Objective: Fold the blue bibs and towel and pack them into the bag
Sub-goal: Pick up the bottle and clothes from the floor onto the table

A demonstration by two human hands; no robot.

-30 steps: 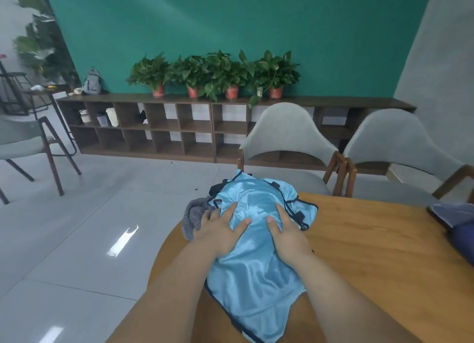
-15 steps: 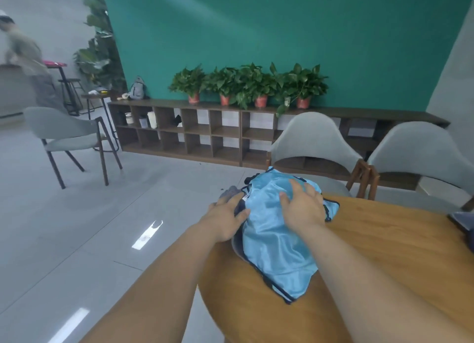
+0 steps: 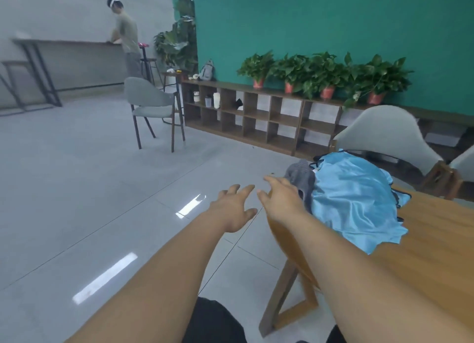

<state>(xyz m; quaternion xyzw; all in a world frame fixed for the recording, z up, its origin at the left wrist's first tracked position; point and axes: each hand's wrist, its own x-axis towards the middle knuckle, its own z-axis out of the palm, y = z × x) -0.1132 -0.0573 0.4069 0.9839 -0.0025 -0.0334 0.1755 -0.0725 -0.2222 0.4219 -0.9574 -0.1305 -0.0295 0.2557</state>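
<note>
A shiny light-blue bib pile (image 3: 354, 199) lies heaped on the left end of the wooden table (image 3: 423, 253). A grey towel (image 3: 301, 174) pokes out from under its left side, at the table's edge. My right hand (image 3: 282, 201) hovers with fingers spread just left of the towel and holds nothing; whether it touches the cloth I cannot tell. My left hand (image 3: 234, 209) hangs over the floor beside the table, fingers spread and empty. No bag is in view.
Two grey chairs (image 3: 384, 140) stand behind the table. A low shelf (image 3: 256, 117) with potted plants (image 3: 325, 73) runs along the green wall. Another chair (image 3: 151, 104) stands on the tiled floor at left, and a person (image 3: 125, 35) works at a far counter.
Both hands have come off the blue pile and moved left, past the table edge. The view has swung left, so the pile now sits at the right.
</note>
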